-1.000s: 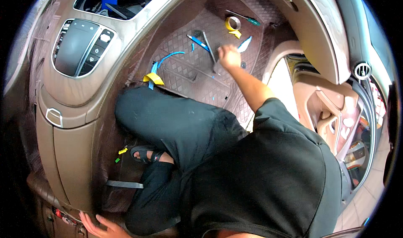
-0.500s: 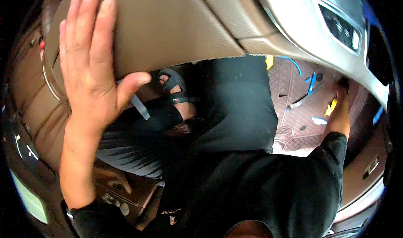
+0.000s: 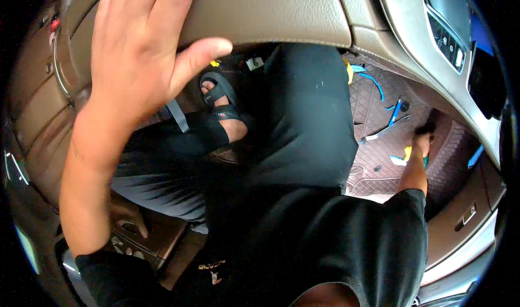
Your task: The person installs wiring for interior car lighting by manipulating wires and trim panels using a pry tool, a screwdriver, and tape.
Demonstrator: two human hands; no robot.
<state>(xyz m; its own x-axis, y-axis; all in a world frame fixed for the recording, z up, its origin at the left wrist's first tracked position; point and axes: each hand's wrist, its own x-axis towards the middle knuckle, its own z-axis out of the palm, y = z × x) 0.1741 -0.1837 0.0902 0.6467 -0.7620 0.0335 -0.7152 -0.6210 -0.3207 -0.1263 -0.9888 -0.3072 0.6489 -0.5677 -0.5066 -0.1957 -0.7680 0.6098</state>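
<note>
My left hand (image 3: pixel 135 63) lies against a brown leather-covered padded panel (image 3: pixel 271 14), fingers stretched out and thumb pointing right. It holds nothing, and its fingertips run past the upper edge. On the right, my right hand (image 3: pixel 422 141) reaches low over the quilted brown floor mat (image 3: pixel 374 98). Its fingers look closed, with something dark at their far side and a bit of green by the wrist; what it holds is too unclear to name. Closest to it lie a yellow piece (image 3: pixel 408 153) and a long thin strip with a blue part (image 3: pixel 395 113).
A silver-trimmed console with buttons (image 3: pixel 447 41) curves along the upper right. Blue and yellow pieces (image 3: pixel 348 71) lie by my dark-trousered leg (image 3: pixel 309 117). My sandalled foot (image 3: pixel 219 95) is left of it. A brown door panel (image 3: pixel 460 231) borders the lower right.
The view has shifted, and my left hand looks larger and higher in it, still flat on the panel. My right hand appears lower and further left over the mat.
</note>
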